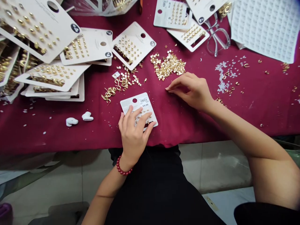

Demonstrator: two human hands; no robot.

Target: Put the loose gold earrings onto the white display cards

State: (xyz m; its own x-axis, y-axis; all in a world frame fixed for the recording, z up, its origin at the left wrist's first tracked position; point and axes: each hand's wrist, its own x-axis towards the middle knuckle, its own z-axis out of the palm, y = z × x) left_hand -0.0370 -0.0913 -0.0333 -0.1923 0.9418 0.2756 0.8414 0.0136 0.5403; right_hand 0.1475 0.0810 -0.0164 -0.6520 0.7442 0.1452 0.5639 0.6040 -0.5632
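Observation:
My left hand (133, 131) lies over an earring card (127, 103) near the table's front edge. Its fingers spread across the card, with the thumb at the right edge and the little finger at the left. The card's printed price side faces up, and small gold bits show between my fingers. My right hand (192, 90) hovers to the right, thumb and forefinger pinched together. Whatever is at those fingertips is too small to make out. Just beyond it is a pile of small gold earring backs (170, 66).
Stacked earring cards (53, 73) crowd the left. Loose gold earrings (110, 92) lie beyond the held card. White earbuds (72, 121) sit left. Glasses (217, 39), a white sheet (264, 29) and scattered tiny pale pieces (221, 78) are on the right of the red cloth (182, 128).

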